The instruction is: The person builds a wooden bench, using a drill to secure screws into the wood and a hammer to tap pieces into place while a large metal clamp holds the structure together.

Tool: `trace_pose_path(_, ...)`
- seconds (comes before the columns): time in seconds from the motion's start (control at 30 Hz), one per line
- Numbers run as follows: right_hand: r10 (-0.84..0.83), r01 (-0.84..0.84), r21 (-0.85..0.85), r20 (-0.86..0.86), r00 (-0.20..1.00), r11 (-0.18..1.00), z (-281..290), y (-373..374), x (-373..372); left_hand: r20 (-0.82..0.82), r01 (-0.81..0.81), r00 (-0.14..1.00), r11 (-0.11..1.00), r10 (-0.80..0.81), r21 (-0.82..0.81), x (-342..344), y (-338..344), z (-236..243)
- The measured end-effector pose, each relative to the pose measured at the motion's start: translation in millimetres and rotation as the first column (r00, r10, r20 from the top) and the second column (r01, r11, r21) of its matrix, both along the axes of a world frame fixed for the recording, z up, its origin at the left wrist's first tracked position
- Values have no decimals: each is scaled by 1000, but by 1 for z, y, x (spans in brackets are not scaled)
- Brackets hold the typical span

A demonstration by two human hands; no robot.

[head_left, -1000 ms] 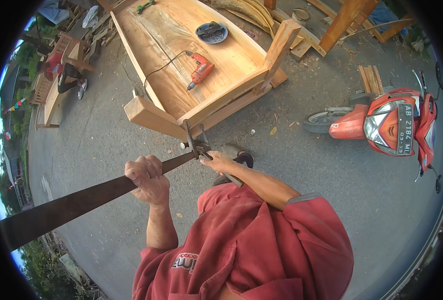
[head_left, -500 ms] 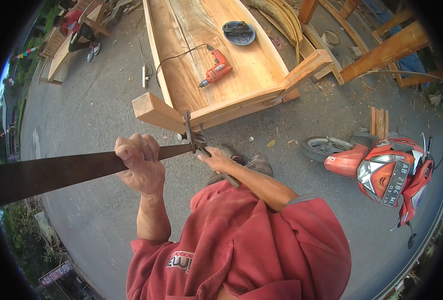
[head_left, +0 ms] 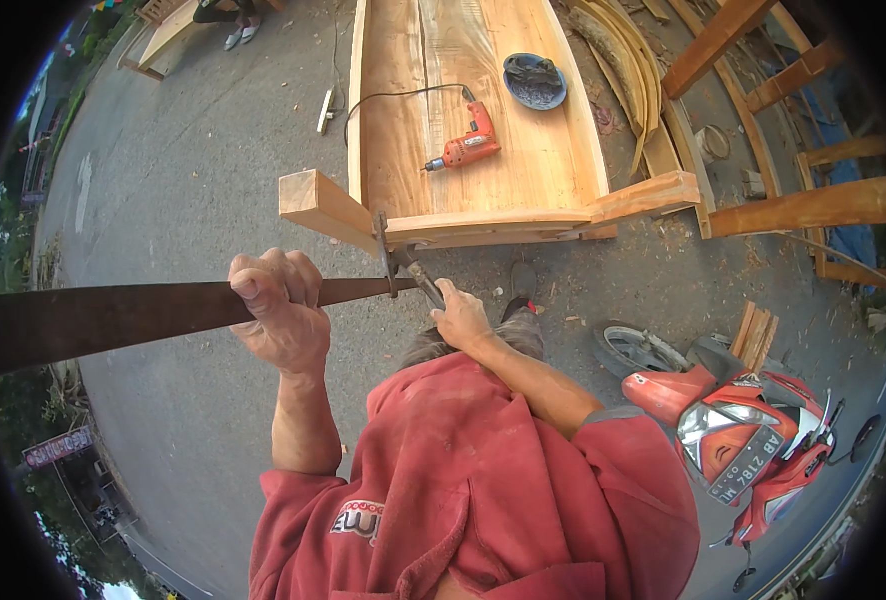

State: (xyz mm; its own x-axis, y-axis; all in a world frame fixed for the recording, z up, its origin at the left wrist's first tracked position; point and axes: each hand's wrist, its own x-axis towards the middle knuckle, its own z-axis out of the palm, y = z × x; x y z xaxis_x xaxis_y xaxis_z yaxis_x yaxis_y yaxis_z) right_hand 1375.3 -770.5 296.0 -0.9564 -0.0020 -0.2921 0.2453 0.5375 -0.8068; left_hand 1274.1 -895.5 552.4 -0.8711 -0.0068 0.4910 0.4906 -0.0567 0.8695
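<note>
My left hand [head_left: 281,305] is closed around a long, dark, flat metal bar clamp [head_left: 113,318], which runs from the left rim to the wooden frame. The clamp's upright jaw [head_left: 385,255] stands against the frame's near-left corner, by the pale square post [head_left: 323,205]. In my closed right hand [head_left: 461,316] is a dark-handled tool that looks like a hammer [head_left: 423,284]. Its upper end is beside the jaw; whether they touch I cannot tell. The long wooden piece [head_left: 393,150] with raised edges lies beyond my hands.
A red corded drill [head_left: 471,142] and a blue bowl [head_left: 541,98] with dark contents rest on the wood. Right of me stands a red motorbike [head_left: 743,430]. Timber frames [head_left: 803,205] are at the far right. A person [head_left: 238,22] sits at the far left.
The view has shifted, so the wooden piece appears farther right. My right hand and the hammer have moved slightly right, and the hammer's angle differs. My left hand keeps its grip on the clamp.
</note>
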Motion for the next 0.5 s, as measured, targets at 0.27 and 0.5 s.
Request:
trace_pose_path(0.27, 12, -6, 12, -553, 833, 1000, 45, 48, -19, 4, -33, 999, 998, 33, -61, -1, 3, 3)
trace_pose_path(0.5, 429, -339, 273, -426, 796, 900, -3, 55, -28, -3, -35, 999, 996, 35, -81, -4, 18, 2)
